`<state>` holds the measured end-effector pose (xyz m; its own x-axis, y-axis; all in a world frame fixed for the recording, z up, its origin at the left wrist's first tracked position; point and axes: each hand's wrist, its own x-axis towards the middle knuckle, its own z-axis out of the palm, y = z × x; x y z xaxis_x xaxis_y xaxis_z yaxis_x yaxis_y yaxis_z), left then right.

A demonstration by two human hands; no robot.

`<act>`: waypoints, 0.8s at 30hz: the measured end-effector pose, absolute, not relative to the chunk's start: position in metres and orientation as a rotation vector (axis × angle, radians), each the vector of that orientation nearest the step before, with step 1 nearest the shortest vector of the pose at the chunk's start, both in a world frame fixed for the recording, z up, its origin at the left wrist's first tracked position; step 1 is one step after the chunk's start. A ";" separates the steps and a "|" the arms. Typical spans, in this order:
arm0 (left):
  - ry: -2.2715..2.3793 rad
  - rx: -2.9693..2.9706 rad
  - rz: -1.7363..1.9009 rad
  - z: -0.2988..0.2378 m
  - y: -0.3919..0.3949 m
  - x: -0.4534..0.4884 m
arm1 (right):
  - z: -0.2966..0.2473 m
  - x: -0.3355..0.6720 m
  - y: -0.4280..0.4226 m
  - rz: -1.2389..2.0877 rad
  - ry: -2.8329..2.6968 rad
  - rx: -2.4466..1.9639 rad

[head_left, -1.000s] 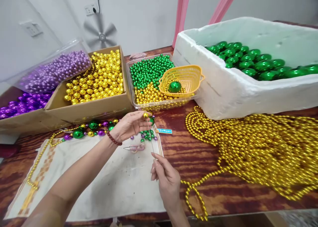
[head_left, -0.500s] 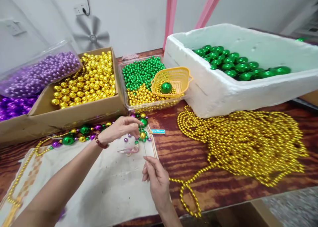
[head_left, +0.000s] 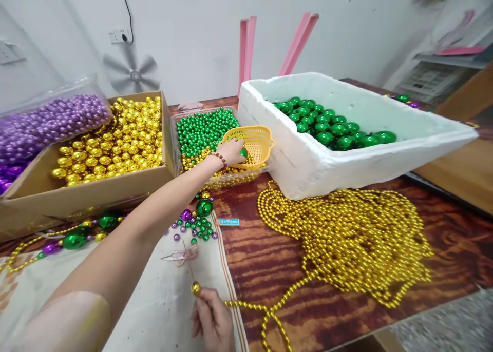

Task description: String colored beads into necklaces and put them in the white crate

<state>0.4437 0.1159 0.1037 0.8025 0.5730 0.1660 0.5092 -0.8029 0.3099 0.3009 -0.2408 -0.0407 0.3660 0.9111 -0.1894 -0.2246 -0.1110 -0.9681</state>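
My left hand [head_left: 230, 152] reaches into the yellow plastic basket [head_left: 265, 136], its fingers closed around a large green ball [head_left: 244, 152]; the fingertips are partly hidden. Low in front, my right hand [head_left: 211, 313] pinches a thin needle that points up and away. A gold bead [head_left: 195, 289] is threaded on it just above the fingers. On the white cloth [head_left: 165, 300] beyond it lie pink-handled thread snips [head_left: 181, 256] and loose small green beads [head_left: 202, 229] and purple beads. A strand of gold beads [head_left: 246, 305] runs beside my right hand.
A clear tub of small green and gold beads [head_left: 208, 123] sits under the basket. To its left stands a carton of gold beads [head_left: 115, 136], with purple beads [head_left: 57, 118] beyond. At right are a foam box [head_left: 304, 162] of green balls and heaped gold bead chains [head_left: 358, 244].
My left hand has moved from near my right hand up into the basket, closing on the green ball. The gold bead now sits lower, by my right fingers. The view has shifted.
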 end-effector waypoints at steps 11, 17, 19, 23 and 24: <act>0.447 2.064 0.998 0.119 0.031 0.326 | -0.030 0.310 -0.239 1.040 -0.649 -1.211; 0.637 1.945 1.120 0.090 -0.053 0.206 | -0.017 0.309 -0.239 1.013 -0.689 -1.210; 0.733 1.929 1.156 0.082 -0.072 0.176 | -0.015 0.304 -0.238 1.012 -0.713 -1.198; 0.933 1.890 1.204 0.073 -0.095 0.132 | -0.011 0.284 -0.237 1.048 -0.775 -1.210; 0.968 1.839 1.225 0.072 -0.098 0.124 | -0.010 0.279 -0.238 1.062 -0.804 -1.213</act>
<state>0.1239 -0.0978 0.0720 0.2688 0.8723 0.4085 0.1960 -0.4648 0.8634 0.2787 -0.2376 -0.0100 0.3284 0.9430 -0.0532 -0.2044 0.0160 -0.9788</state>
